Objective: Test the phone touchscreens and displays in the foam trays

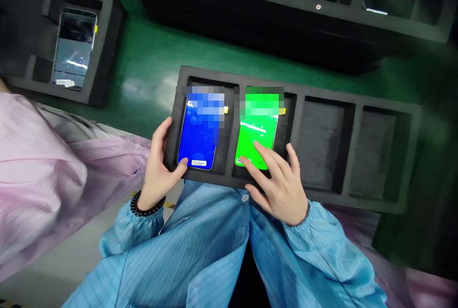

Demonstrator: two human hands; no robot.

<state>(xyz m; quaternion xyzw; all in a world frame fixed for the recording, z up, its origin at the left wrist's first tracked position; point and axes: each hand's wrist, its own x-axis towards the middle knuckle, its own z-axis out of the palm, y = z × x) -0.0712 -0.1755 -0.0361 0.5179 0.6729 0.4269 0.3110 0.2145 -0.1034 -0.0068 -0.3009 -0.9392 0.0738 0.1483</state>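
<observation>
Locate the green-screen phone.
In the head view, the green-screen smartphone sits in the black foam tray, right of the blue-screen smartphone, under the right hand.

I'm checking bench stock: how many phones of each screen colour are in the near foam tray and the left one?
Blue screen phone: 1
Green screen phone: 1
Dark screen phone: 1
Total: 3
</observation>
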